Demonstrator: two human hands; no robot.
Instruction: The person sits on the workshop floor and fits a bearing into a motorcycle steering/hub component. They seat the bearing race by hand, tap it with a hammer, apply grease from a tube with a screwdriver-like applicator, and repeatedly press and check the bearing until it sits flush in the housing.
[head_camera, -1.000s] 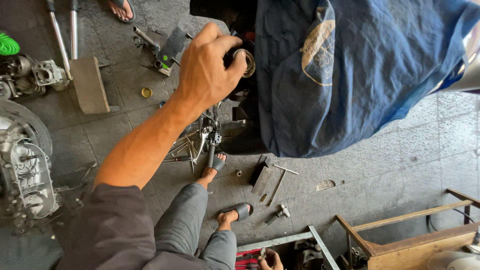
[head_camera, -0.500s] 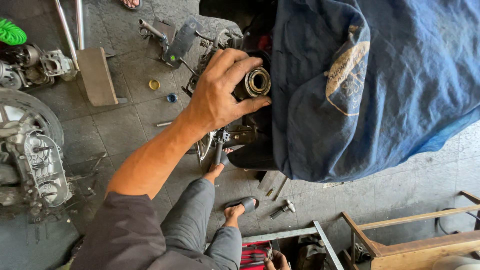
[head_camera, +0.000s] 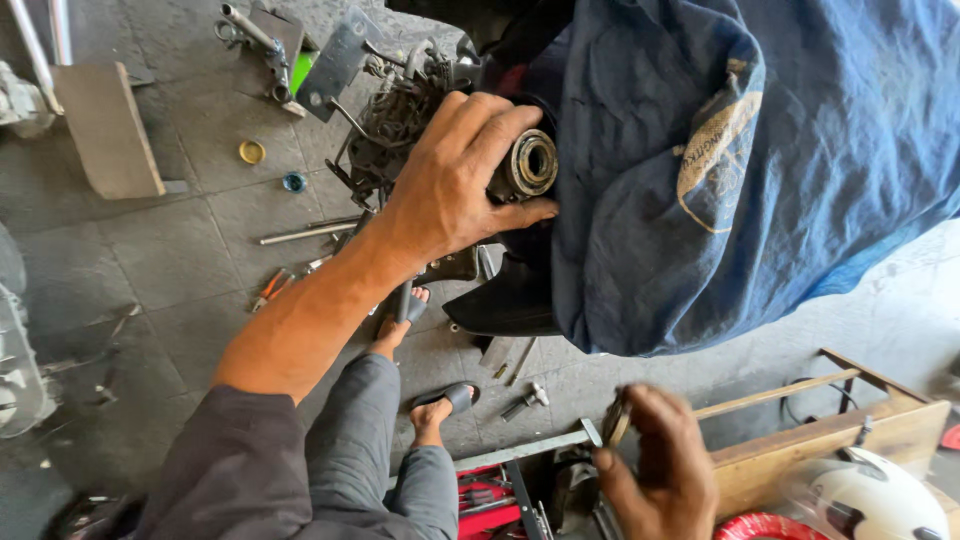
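My left hand reaches out from the lower left and grips a round metal bearing-like part. Its fingers wrap over the top and the thumb presses below. The part sits against dark machinery beside a big blue cloth. Low in the view, blurred, my right hand pinches a small dark ring between its fingertips. A tangle of greasy metal parts lies just left of my left hand.
Legs in grey trousers with black sandals stand on the paved floor. Around them lie a wooden block, a yellow cap, a blue cap and a metal rod. A wooden crate and white helmet sit lower right.
The view has closed in on my left hand, which keeps its grip on the round part. My right hand has come into view at the bottom, holding the ring.
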